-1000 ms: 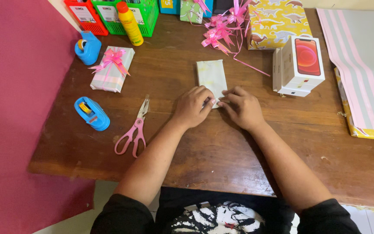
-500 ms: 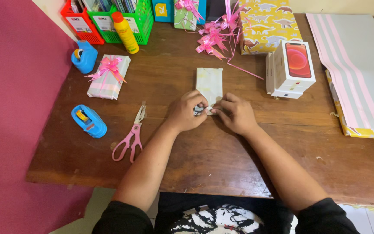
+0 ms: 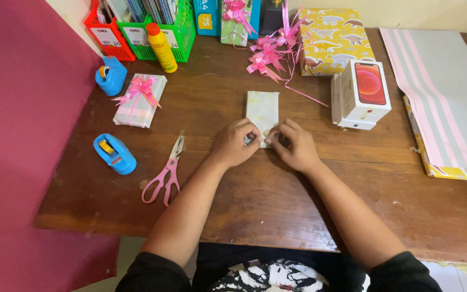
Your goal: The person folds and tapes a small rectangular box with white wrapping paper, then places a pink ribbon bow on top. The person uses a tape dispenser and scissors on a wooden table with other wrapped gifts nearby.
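**Two hands folding the near end of a small wrapped box**

A view from above shows a person seated at a brown wooden counter (image 3: 277,200). In the middle lies a small flat box (image 3: 262,108) covered in pale cream paper, its long side running away from the person. The top and far end look smoothly wrapped.

Both hands meet at the near end of the box. The left hand (image 3: 234,144) has its fingers curled in, pinching a bit of the paper at the near edge. The right hand (image 3: 295,145) is curled the same way, its fingertips pressing the paper from the other side. The two hands almost touch. The near end is hidden under the fingers, so whether it is folded shut cannot be told. It seems the wrapping is mostly done, with this end flap still to be closed; no tape or ribbon shows on the box.

To the left, pink scissors (image 3: 165,172) lie near the left forearm, with a blue tape dispenser (image 3: 114,154) further left. Beyond them sits a finished gift with a pink bow (image 3: 139,100), a second blue dispenser (image 3: 110,76) and a yellow bottle (image 3: 162,46). At the far edge lie loose pink ribbon bows (image 3: 268,51). To the right stand white boxes with a red picture (image 3: 362,93), and a sheet of pink and grey striped paper (image 3: 443,92).
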